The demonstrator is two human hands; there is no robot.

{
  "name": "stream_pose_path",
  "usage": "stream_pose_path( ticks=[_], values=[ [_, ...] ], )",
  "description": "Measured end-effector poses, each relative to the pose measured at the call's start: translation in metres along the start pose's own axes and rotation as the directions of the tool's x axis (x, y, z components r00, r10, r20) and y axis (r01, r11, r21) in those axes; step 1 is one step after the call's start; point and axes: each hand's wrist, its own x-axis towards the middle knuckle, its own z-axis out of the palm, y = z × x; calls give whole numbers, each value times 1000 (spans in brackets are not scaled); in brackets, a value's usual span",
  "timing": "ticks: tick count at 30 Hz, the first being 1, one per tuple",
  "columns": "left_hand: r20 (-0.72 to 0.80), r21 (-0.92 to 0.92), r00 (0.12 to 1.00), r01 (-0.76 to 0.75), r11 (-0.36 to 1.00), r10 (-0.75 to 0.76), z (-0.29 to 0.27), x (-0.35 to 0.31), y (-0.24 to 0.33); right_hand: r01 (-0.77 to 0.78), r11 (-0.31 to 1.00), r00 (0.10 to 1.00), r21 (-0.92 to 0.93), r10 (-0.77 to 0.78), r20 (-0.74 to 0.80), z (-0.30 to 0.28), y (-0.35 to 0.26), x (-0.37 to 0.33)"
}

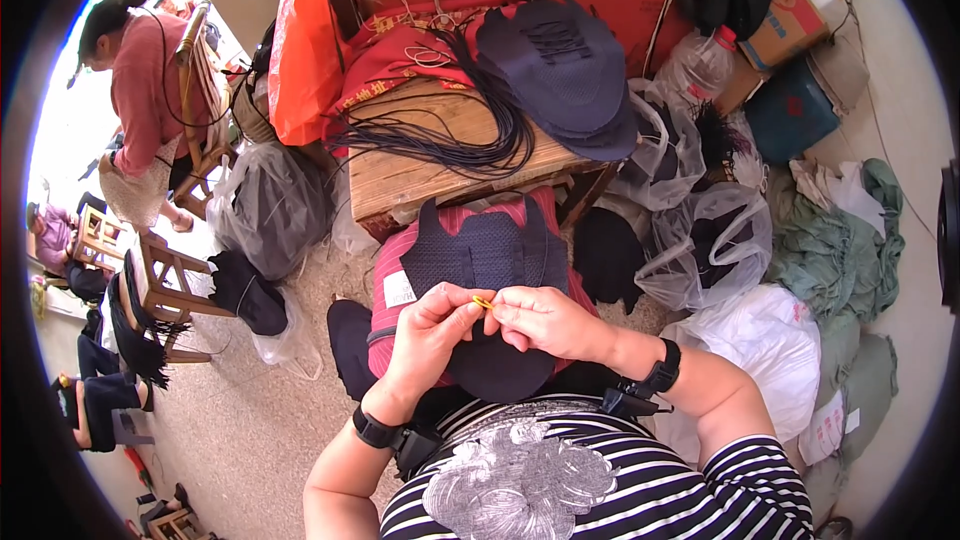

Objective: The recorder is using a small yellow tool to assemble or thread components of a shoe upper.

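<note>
Over my lap, my left hand (432, 328) and my right hand (550, 320) meet with fingertips pinched together. Between them is a small yellow band-like piece (483, 302), both hands gripping it; its exact kind is too small to make out. Just beyond and below my fingers, a dark navy knitted shoe upper (470, 252) lies spread on a red striped cushion (392, 285). Part of the upper is covered by my hands. A wooden stool (400, 172) stands ahead, carrying a bundle of dark laces (505, 135) and a stack of navy shoe uppers (560, 65).
Clear plastic bags (710, 240) with dark pieces crowd the right side, near a white sack (765, 350) and green cloth (840, 240). An orange bag (305, 50) hangs at the back. At left, a person in pink (150, 80) stands beyond a small wooden stool (165, 285).
</note>
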Motion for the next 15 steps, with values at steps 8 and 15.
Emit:
stream_pose_path(
  ticks=[8,15],
  values=[
    [16,-83,998,-62,995,63,3,-4,-4,9,996,999,-89,-5,37,-1,0,0],
    [-76,121,953,-285,951,295,-10,-10,2,72,944,997,-322,-58,53,5,-14,-7]
  ],
)
